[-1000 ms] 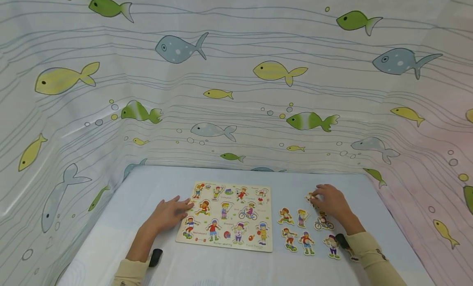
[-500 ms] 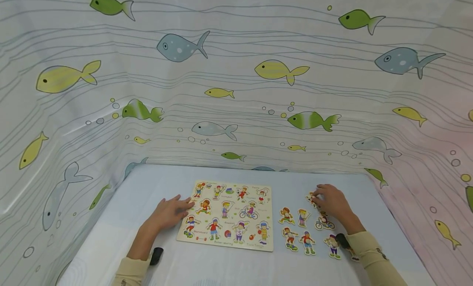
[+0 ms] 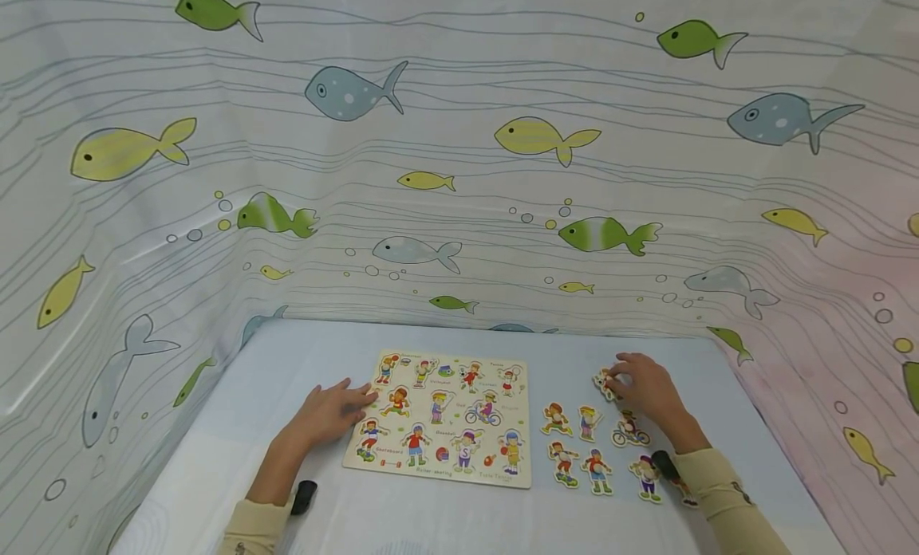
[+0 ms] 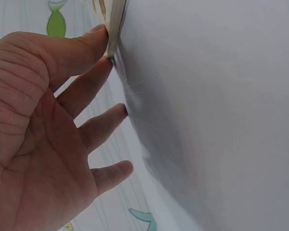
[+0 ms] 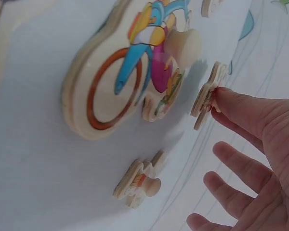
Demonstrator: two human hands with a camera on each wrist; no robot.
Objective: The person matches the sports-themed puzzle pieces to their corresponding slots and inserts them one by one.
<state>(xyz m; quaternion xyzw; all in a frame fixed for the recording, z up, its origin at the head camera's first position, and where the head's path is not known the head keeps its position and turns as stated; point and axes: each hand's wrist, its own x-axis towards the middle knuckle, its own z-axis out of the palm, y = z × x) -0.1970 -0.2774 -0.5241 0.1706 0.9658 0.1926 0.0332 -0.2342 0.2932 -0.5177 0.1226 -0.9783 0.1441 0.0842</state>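
My left hand lies at the left edge of a wooden peg-puzzle board printed with children doing sports. In the left wrist view, its thumb and forefinger touch the board's edge, the other fingers spread out. At the right, my right hand pinches a small wooden puzzle piece between thumb and forefinger. The right wrist view shows this piece tilted and seemingly just off the table; fingers hide part of it. Right beside it lies the bicycle puzzle piece, with a round knob.
Several more pieces lie right of the board, among them a runner, a skateboarder and a purple-capped figure. Another piece is partly under my right sleeve. A fish-patterned curtain encloses the table.
My right hand has risen slightly with the pinched piece, which has tilted a little. The left hand and the board stay in place.
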